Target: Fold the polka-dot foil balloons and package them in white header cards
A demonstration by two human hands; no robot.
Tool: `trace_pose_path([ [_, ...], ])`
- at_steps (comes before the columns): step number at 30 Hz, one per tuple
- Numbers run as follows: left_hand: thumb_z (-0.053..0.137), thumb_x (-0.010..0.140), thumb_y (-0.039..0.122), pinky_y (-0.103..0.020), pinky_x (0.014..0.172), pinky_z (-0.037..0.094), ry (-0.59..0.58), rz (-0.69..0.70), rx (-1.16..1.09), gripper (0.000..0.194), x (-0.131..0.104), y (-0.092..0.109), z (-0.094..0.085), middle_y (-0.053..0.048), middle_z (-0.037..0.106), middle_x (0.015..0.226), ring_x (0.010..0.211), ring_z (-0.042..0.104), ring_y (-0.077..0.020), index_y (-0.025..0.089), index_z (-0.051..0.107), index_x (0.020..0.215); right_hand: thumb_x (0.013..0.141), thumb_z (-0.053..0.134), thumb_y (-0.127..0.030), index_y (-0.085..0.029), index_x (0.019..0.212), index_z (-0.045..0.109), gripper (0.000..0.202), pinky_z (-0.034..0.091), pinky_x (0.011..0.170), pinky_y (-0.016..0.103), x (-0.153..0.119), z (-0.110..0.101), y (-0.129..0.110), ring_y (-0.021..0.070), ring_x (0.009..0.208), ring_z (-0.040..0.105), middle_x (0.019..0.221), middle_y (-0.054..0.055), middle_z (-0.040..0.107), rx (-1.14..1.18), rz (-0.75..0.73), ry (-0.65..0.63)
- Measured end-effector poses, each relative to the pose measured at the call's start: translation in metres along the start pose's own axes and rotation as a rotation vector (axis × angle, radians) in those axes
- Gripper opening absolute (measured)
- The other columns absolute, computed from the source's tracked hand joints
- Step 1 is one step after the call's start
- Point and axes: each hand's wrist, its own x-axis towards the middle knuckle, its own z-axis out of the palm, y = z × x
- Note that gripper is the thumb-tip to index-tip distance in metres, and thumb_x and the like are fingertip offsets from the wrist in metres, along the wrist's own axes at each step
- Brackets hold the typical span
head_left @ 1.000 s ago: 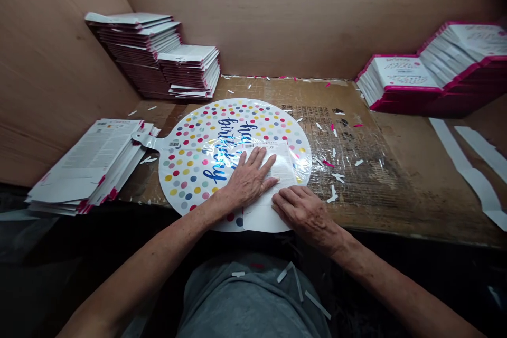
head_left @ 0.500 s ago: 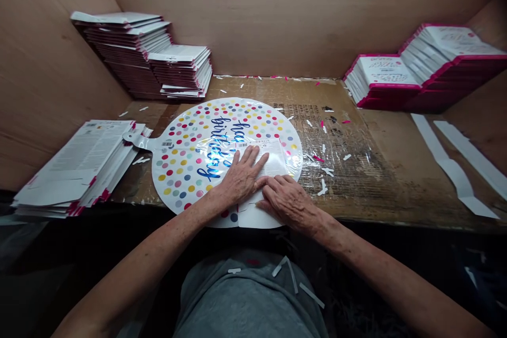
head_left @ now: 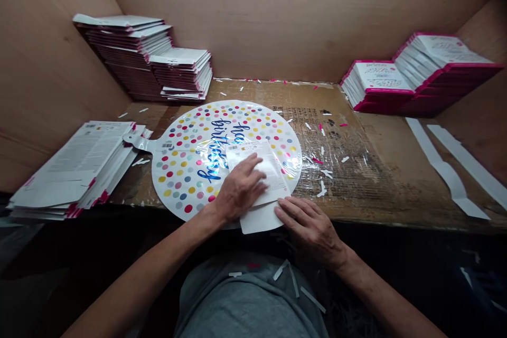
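Apparently wooden walls [head_left: 277, 16] border the scrap-strewn worktop [head_left: 368, 185].

Card [head_left: 274, 173]: rotated counterclockwise, top towards 11 o'clock.
Left hand [head_left: 240, 188]: blurred, shifted towards 6 o'clock.
Right hand [head_left: 311, 227]: shifted towards 5 o'clock, apart from left.

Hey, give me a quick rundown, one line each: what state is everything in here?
Dotted balloon: flat, lettering up, partly covered
White printed card: askew on the balloon
Left hand: over the card, blurred
Right hand: fingers at the card's lower right edge
Front-left pile: leaning, uneven
Back-left stacks: stepped
Back-right stacks: stepped
White strips: loose, lying flat
Paper scraps: scattered
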Motion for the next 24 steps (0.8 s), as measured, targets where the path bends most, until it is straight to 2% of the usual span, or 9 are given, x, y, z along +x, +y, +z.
trace_pose_path([
  [2,0.07,0.082,0.048,-0.052,0.117,0.032,-0.068,0.036,-0.047,0.028,-0.026,0.01,-0.007,-0.014,0.061,0.134,0.14,0.042,-0.0335,0.022,0.072,0.092,0.096,0.053,-0.016,-0.019,0.123,0.066,0.03,0.049,0.099,0.042,0.002,0.008,0.002,0.0233,0.12,0.059,0.123,0.012,0.07,0.018,0.001,0.035],
  [5,0.082,0.062,0.061,-0.059,0.115,0.031,-0.138,0.07,0.019,0.063,-0.057,0.016,-0.008,-0.02,0.055,0.141,0.14,0.039,-0.0404,0.021,0.071,0.11,0.096,0.058,-0.022,-0.02,0.116,0.069,0.023,0.05,0.095,0.04,0.005,0.009,0.003,0.0219,0.111,0.063,0.115,0.01,0.073,0.054,0.012,0.058],
  [6,0.082,0.061,0.062,-0.06,0.114,0.032,-0.115,0.076,0.052,0.069,-0.063,0.017,-0.006,-0.022,0.051,0.145,0.141,0.037,-0.0411,0.02,0.069,0.114,0.096,0.058,-0.024,-0.021,0.113,0.07,0.021,0.049,0.094,0.04,0.007,0.007,0.003,0.0211,0.107,0.064,0.113,0.009,0.074,0.064,0.014,0.051],
  [8,0.079,0.069,0.057,-0.058,0.113,0.035,-0.042,0.08,0.096,0.058,-0.07,0.018,0.001,-0.023,0.045,0.149,0.143,0.035,-0.0396,0.018,0.071,0.111,0.097,0.057,-0.026,-0.02,0.108,0.07,0.018,0.048,0.092,0.038,0.013,0.005,0.001,0.0195,0.099,0.065,0.108,0.007,0.075,0.077,0.025,0.028],
  [12,0.071,0.083,0.041,-0.053,0.112,0.041,0.104,0.03,0.131,0.024,-0.071,0.021,0.009,-0.018,0.051,0.146,0.142,0.039,-0.0352,0.02,0.073,0.095,0.097,0.057,-0.028,-0.018,0.098,0.07,0.016,0.047,0.084,0.035,0.027,0.003,-0.006,0.0191,0.087,0.062,0.098,0.007,0.075,0.077,0.086,0.009],
  [16,0.076,0.077,0.048,-0.057,0.113,0.038,0.074,0.025,0.125,0.036,-0.068,0.022,0.004,-0.019,0.049,0.148,0.144,0.034,-0.0384,0.019,0.073,0.1,0.099,0.051,-0.025,-0.018,0.089,0.068,0.021,0.045,0.078,0.032,0.036,0.004,-0.007,0.0182,0.08,0.059,0.086,0.006,0.072,0.126,0.145,-0.007],
  [18,0.073,0.08,0.047,-0.057,0.114,0.037,0.061,0.007,0.11,0.031,-0.065,0.021,0.001,-0.017,0.053,0.144,0.144,0.033,-0.0386,0.02,0.074,0.095,0.1,0.048,-0.025,-0.019,0.083,0.066,0.026,0.044,0.075,0.031,0.038,0.005,-0.005,0.0176,0.077,0.059,0.081,0.005,0.07,0.167,0.191,-0.021],
  [21,0.062,0.09,0.039,-0.055,0.113,0.038,0.137,-0.144,0.093,0.025,-0.059,0.018,0.003,-0.013,0.064,0.131,0.143,0.037,-0.0363,0.021,0.073,0.076,0.1,0.05,-0.031,-0.019,0.079,0.065,0.029,0.044,0.07,0.029,0.043,0.007,-0.001,0.0164,0.073,0.06,0.076,0.004,0.067,0.271,0.36,-0.071],
  [24,0.067,0.086,0.04,-0.053,0.109,0.042,0.229,-0.315,0.085,0.029,-0.053,0.018,0.009,-0.013,0.066,0.122,0.133,0.049,-0.0356,0.019,0.069,0.067,0.096,0.058,-0.038,-0.02,0.079,0.065,0.025,0.044,0.063,0.027,0.049,0.009,0.003,0.0154,0.067,0.063,0.074,0.001,0.068,0.405,0.594,-0.154],
])
